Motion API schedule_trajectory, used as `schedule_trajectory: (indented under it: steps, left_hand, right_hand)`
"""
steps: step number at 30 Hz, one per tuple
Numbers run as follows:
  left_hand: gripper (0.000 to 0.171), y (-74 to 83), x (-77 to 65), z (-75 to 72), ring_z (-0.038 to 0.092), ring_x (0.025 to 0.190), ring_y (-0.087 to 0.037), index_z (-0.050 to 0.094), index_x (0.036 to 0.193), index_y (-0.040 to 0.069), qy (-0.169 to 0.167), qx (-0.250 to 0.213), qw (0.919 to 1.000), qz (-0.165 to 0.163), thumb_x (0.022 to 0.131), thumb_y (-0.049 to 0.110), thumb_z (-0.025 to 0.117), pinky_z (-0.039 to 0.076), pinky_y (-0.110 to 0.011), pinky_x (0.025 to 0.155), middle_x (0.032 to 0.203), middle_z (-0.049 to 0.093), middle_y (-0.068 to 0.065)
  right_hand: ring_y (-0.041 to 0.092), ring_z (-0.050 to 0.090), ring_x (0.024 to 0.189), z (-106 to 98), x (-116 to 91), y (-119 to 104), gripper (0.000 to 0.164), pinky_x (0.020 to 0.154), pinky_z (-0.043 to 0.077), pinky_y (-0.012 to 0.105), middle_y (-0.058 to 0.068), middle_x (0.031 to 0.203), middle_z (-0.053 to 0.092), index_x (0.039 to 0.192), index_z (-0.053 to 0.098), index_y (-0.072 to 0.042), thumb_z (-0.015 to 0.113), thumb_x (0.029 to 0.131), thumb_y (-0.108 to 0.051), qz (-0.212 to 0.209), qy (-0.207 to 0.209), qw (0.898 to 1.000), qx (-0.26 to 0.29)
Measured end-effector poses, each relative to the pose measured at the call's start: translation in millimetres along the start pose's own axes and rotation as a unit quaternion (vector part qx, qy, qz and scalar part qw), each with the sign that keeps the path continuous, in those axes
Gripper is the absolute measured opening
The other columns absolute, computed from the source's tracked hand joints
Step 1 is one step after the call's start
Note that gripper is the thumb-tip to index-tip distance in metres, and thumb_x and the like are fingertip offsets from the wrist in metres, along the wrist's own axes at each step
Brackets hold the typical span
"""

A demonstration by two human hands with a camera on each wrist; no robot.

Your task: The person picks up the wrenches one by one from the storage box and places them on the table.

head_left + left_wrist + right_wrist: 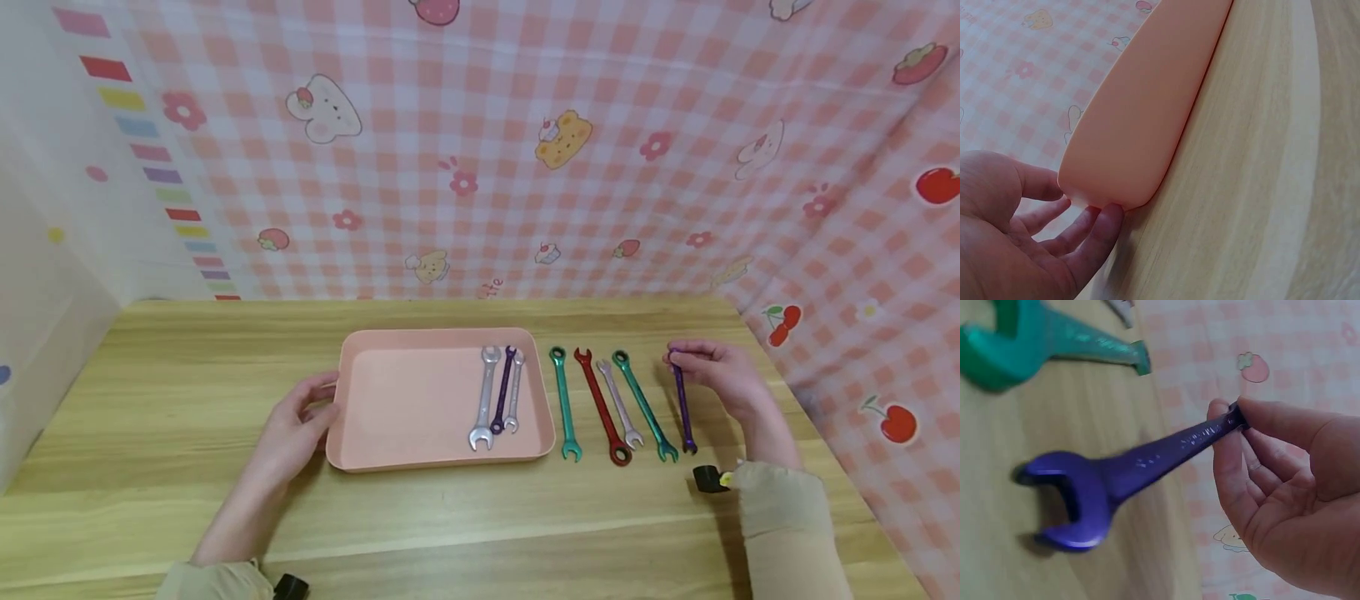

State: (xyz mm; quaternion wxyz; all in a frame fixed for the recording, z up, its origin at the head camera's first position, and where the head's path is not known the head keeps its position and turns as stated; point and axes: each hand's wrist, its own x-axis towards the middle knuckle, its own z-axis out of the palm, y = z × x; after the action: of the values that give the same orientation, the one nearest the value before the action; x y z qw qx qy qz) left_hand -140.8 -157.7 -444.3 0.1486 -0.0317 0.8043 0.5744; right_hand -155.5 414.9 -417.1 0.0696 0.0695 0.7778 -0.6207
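Observation:
In the head view, my left hand is at the left end of a pink tray. The left wrist view has its spread fingers touching the outside of the tray's end wall. My right hand pinches the top end of a purple wrench between thumb and fingertips, to the right of a row of wrenches. The right wrist view shows that wrench's open-ended jaw pointing away from the hand, close over the wood, its far tip hidden in the grip. A green wrench lies just left of it.
Inside the tray lie a large silver wrench, a purple wrench and a small silver wrench. Right of the tray are another green wrench, a red wrench and a small silver-pink wrench. Checked cloth hangs behind the table.

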Motion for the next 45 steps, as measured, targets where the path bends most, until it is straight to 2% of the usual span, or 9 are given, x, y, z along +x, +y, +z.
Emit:
schedule_trajectory:
  steps: [3, 6, 8, 13, 16, 23, 28, 37, 45]
  left_hand:
    - [0.054, -0.4, 0.1, 0.7, 0.062, 0.12, -0.018, 0.037, 0.161, 0.006, 0.0, -0.001, 1.0, -0.001, 0.109, 0.011, 0.051, 0.057, -0.019, 0.079, 0.159, 0.047, -0.028]
    - [0.054, -0.9, 0.7, 0.8, 0.062, 0.12, -0.017, 0.036, 0.161, 0.006, -0.002, -0.004, 1.0, 0.002, 0.109, 0.011, 0.051, 0.057, -0.019, 0.079, 0.158, 0.047, -0.028]
    - [0.054, -1.1, 0.9, 0.7, 0.062, 0.121, -0.017, 0.036, 0.161, 0.006, -0.003, -0.006, 1.0, 0.004, 0.109, 0.011, 0.051, 0.058, -0.019, 0.079, 0.158, 0.046, -0.028]
    - [0.054, -1.4, 0.3, 0.3, 0.063, 0.114, -0.009, 0.037, 0.161, 0.005, -0.003, -0.013, 0.9999, 0.006, 0.109, 0.01, 0.051, 0.058, -0.02, 0.079, 0.157, 0.046, -0.029]
    - [0.054, -1.2, -0.9, 0.0, 0.062, 0.11, -0.004, 0.037, 0.161, 0.005, -0.003, -0.015, 0.9999, 0.004, 0.108, 0.009, 0.051, 0.058, -0.02, 0.078, 0.157, 0.047, -0.029]
    - [0.055, -2.4, 0.4, -0.9, 0.063, 0.118, -0.013, 0.036, 0.161, 0.006, -0.004, -0.01, 0.9999, 0.002, 0.109, 0.011, 0.051, 0.058, -0.02, 0.078, 0.158, 0.046, -0.028]
    - [0.055, -3.3, 1.4, -1.1, 0.063, 0.114, -0.01, 0.035, 0.162, 0.005, -0.006, -0.015, 0.9999, 0.003, 0.109, 0.011, 0.05, 0.059, -0.021, 0.078, 0.158, 0.046, -0.028]
    - [0.054, -1.5, 0.1, -0.6, 0.061, 0.107, -0.003, 0.037, 0.161, 0.004, -0.004, -0.019, 0.9998, 0.005, 0.108, 0.008, 0.051, 0.058, -0.02, 0.078, 0.157, 0.047, -0.029]
    - [0.055, 1.1, -1.0, -0.2, 0.061, 0.111, -0.007, 0.036, 0.161, 0.005, -0.003, -0.017, 0.9999, 0.001, 0.108, 0.009, 0.051, 0.058, -0.018, 0.079, 0.157, 0.046, -0.029]
  right_hand:
    - [-0.008, 0.072, 0.089, 1, 2, 3, 0.017, 0.079, 0.059, 0.012, -0.026, 0.091, 0.077, 0.115, 0.076, -0.012, 0.064, 0.104, -0.01, 0.008, 0.01, 0.997, -0.078]
    - [-0.012, 0.068, 0.089, 3, 3, 3, 0.038, 0.081, 0.057, 0.011, -0.03, 0.095, 0.074, 0.134, 0.064, 0.009, 0.065, 0.104, -0.016, 0.014, 0.012, 0.989, -0.146]
    - [-0.013, 0.067, 0.09, 5, 4, 2, 0.048, 0.082, 0.056, 0.011, -0.024, 0.102, 0.077, 0.139, 0.057, 0.014, 0.064, 0.105, -0.018, 0.017, 0.007, 0.984, -0.175]
    - [-0.014, 0.061, 0.093, 10, 4, -1, 0.047, 0.083, 0.051, 0.01, 0.019, 0.133, 0.073, 0.143, 0.055, 0.012, 0.063, 0.104, -0.013, 0.011, -0.011, 0.972, -0.235]
    - [-0.011, 0.06, 0.093, 13, 4, -2, 0.046, 0.082, 0.051, 0.012, 0.032, 0.14, 0.064, 0.143, 0.055, 0.012, 0.063, 0.103, -0.009, 0.006, -0.02, 0.966, -0.258]
    - [-0.001, 0.063, 0.094, 20, 5, 0, 0.043, 0.081, 0.055, 0.015, 0.036, 0.136, 0.064, 0.14, 0.057, 0.013, 0.063, 0.102, -0.005, 0.006, -0.031, 0.961, -0.274]
    - [0.001, 0.064, 0.095, 22, 5, 2, 0.041, 0.079, 0.055, 0.014, 0.036, 0.133, 0.066, 0.138, 0.059, 0.014, 0.063, 0.102, -0.005, -0.006, -0.032, 0.957, -0.289]
    - [0.042, 0.07, 0.114, 28, 6, 1, 0.036, 0.077, 0.053, 0.015, 0.034, 0.129, 0.069, 0.133, 0.064, 0.01, 0.065, 0.1, -0.005, -0.025, -0.014, 0.941, -0.337]
    - [0.037, 0.07, 0.109, 29, 5, 0, 0.034, 0.079, 0.053, 0.02, 0.032, 0.125, 0.071, 0.132, 0.065, 0.009, 0.065, 0.1, -0.005, -0.028, -0.009, 0.931, -0.363]
